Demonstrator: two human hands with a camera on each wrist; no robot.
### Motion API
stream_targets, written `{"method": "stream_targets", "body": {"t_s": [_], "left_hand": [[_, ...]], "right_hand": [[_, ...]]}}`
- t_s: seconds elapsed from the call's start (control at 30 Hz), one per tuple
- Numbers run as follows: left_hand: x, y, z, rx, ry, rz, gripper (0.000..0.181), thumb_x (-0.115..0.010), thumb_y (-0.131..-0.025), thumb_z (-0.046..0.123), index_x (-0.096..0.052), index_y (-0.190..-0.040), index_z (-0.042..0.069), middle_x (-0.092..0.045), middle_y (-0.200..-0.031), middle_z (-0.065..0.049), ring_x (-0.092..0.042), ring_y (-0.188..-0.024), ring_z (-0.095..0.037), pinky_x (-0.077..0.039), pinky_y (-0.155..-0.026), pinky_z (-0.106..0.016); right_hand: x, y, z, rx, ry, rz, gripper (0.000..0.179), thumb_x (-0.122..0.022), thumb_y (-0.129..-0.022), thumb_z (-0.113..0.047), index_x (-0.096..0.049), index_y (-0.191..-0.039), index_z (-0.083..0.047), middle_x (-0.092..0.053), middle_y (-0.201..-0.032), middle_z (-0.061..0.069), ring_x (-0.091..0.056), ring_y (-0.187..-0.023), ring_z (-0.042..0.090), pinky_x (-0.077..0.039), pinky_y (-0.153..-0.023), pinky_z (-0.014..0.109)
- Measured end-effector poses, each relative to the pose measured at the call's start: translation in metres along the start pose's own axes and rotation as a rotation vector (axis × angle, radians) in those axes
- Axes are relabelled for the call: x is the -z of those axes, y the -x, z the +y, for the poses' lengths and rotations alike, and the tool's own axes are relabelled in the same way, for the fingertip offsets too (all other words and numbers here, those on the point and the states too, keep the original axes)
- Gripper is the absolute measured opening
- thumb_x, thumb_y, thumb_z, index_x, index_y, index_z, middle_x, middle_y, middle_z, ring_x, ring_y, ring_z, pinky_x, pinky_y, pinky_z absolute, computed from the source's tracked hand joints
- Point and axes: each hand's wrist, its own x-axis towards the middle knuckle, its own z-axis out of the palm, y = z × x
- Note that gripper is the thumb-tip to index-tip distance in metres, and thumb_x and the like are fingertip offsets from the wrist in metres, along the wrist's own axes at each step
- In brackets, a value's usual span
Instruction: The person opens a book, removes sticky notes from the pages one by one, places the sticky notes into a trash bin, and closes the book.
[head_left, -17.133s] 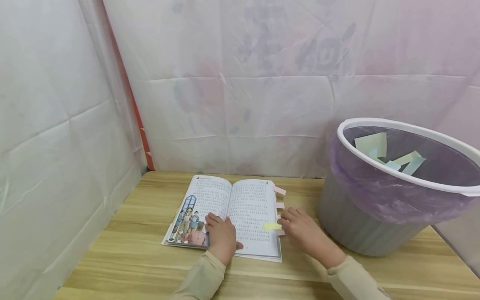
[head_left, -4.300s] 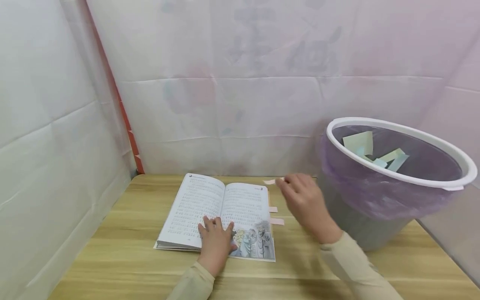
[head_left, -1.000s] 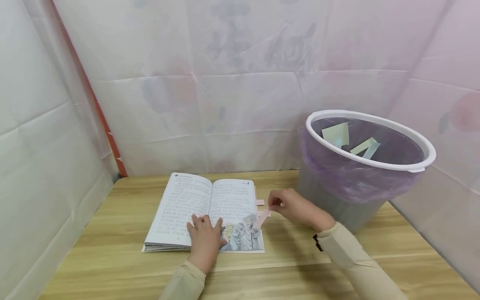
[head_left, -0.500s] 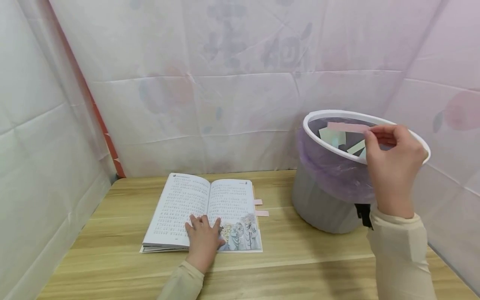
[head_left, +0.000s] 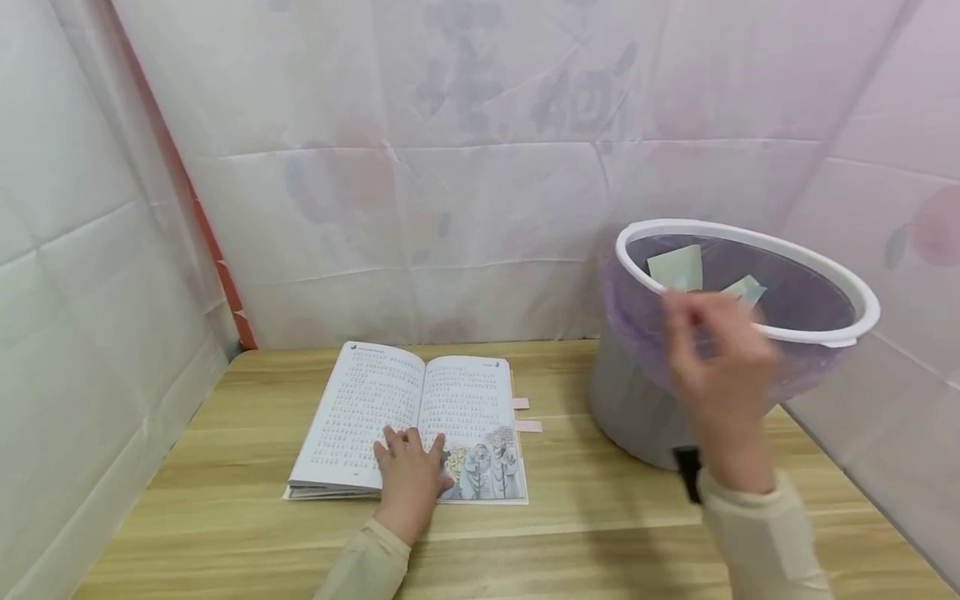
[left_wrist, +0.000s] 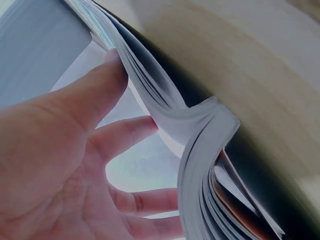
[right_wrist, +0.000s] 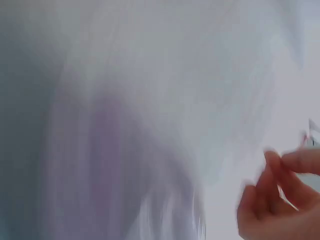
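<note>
An open book (head_left: 465,400) lies on the wooden table, with an illustration at the bottom of its right page. My left hand (head_left: 408,482) rests on its lower middle, fingers spread; in the left wrist view, the left thumb (left_wrist: 102,82) touches the page edges. Two pink sticky tabs (head_left: 528,426) stick out from the right edge. My right hand (head_left: 723,358), blurred, is in front of the bin's near rim. In the right wrist view the right thumb and index finger (right_wrist: 272,162) meet at the tips, other fingers curled, and no strip shows between them.
A grey trash bin (head_left: 630,408) with a white rim and purple liner stands at the right, holding pale green and bluish paper pieces (head_left: 678,268). White sheeting (head_left: 495,208) hangs behind and at both sides of the table (head_left: 247,517).
Half a second ago my right hand held a pink strip over the bin; it has drawn back and left, the strip no longer visible. Earlier, book pages were turned and fewer tabs now stick out.
</note>
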Motion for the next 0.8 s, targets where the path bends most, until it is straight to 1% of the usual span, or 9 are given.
{"method": "stream_targets", "body": {"t_s": [0.07, 0.13, 0.2, 0.27, 0.3, 0.37, 0.5, 0.7, 0.8], "left_hand": [[0.000, -0.001, -0.001, 0.003, -0.002, -0.005, 0.065, -0.072, -0.073, 0.054, -0.063, -0.129, 0.020, -0.054, -0.115, -0.027, -0.047, -0.115, -0.056, -0.043, -0.092, -0.063], [0.000, -0.001, -0.001, 0.005, 0.001, -0.008, 0.065, -0.071, -0.074, 0.054, -0.063, -0.129, 0.021, -0.054, -0.115, -0.028, -0.047, -0.115, -0.056, -0.043, -0.092, -0.063], [0.001, -0.001, -0.001, 0.006, -0.006, -0.020, 0.065, -0.070, -0.074, 0.055, -0.062, -0.130, 0.021, -0.054, -0.116, -0.027, -0.047, -0.116, -0.056, -0.043, -0.093, -0.063], [0.001, -0.001, 0.000, 0.006, -0.010, -0.030, 0.066, -0.070, -0.074, 0.055, -0.062, -0.130, 0.022, -0.054, -0.116, -0.027, -0.047, -0.116, -0.055, -0.043, -0.093, -0.063], [0.001, 0.000, 0.000, 0.005, -0.015, -0.036, 0.066, -0.070, -0.074, 0.055, -0.062, -0.130, 0.022, -0.054, -0.116, -0.027, -0.047, -0.116, -0.055, -0.043, -0.093, -0.063], [0.001, 0.000, 0.001, 0.000, -0.024, -0.040, 0.065, -0.070, -0.075, 0.056, -0.062, -0.130, 0.023, -0.054, -0.116, -0.026, -0.047, -0.116, -0.055, -0.044, -0.093, -0.062], [0.000, 0.000, 0.003, -0.001, -0.036, -0.033, 0.065, -0.069, -0.074, 0.057, -0.062, -0.130, 0.023, -0.054, -0.116, -0.026, -0.048, -0.116, -0.054, -0.044, -0.093, -0.062], [-0.002, -0.002, 0.002, 0.003, -0.050, -0.010, 0.066, -0.069, -0.073, 0.058, -0.063, -0.129, 0.024, -0.055, -0.113, -0.026, -0.049, -0.114, -0.054, -0.045, -0.092, -0.061], [-0.003, -0.003, 0.002, 0.004, -0.053, -0.012, 0.066, -0.069, -0.073, 0.058, -0.063, -0.129, 0.024, -0.055, -0.113, -0.026, -0.049, -0.114, -0.054, -0.045, -0.092, -0.060]], "right_hand": [[-0.023, 0.021, -0.007, -0.051, -0.135, -0.243, 0.012, -0.066, -0.090, -0.008, -0.072, -0.091, 0.003, -0.070, -0.086, 0.015, -0.062, -0.076, 0.025, -0.042, -0.075, 0.016], [-0.049, 0.042, -0.005, -0.200, -0.263, -0.541, 0.014, -0.062, -0.093, -0.007, -0.071, -0.097, 0.004, -0.071, -0.092, 0.016, -0.064, -0.081, 0.021, -0.049, -0.077, 0.022], [-0.076, 0.062, 0.003, -0.371, -0.298, -0.780, 0.022, -0.057, -0.097, -0.010, -0.068, -0.103, 0.008, -0.070, -0.095, 0.019, -0.066, -0.086, 0.026, -0.053, -0.079, 0.031], [-0.098, 0.080, 0.014, -0.537, -0.316, -0.947, 0.029, -0.051, -0.099, -0.012, -0.063, -0.110, 0.013, -0.068, -0.099, 0.023, -0.065, -0.092, 0.032, -0.054, -0.082, 0.042], [-0.108, 0.087, 0.019, -0.604, -0.319, -0.995, 0.030, -0.049, -0.099, -0.011, -0.061, -0.112, 0.014, -0.066, -0.101, 0.024, -0.064, -0.093, 0.034, -0.053, -0.083, 0.045], [-0.122, 0.098, 0.027, -0.704, -0.295, -1.057, 0.033, -0.048, -0.098, -0.010, -0.059, -0.116, 0.016, -0.064, -0.107, 0.027, -0.063, -0.096, 0.036, -0.052, -0.085, 0.046], [-0.139, 0.109, 0.036, -0.822, -0.275, -1.085, 0.032, -0.048, -0.096, -0.008, -0.060, -0.114, 0.015, -0.063, -0.107, 0.025, -0.062, -0.091, 0.030, -0.053, -0.081, 0.040], [-0.152, 0.117, 0.042, -0.955, -0.354, -1.044, 0.024, -0.050, -0.094, -0.003, -0.061, -0.099, 0.018, -0.060, -0.085, 0.018, -0.058, -0.076, 0.023, -0.054, -0.074, 0.035], [-0.155, 0.122, 0.044, -0.973, -0.367, -1.021, 0.020, -0.051, -0.093, -0.003, -0.060, -0.090, 0.015, -0.059, -0.084, 0.015, -0.057, -0.077, 0.022, -0.052, -0.075, 0.036]]}}
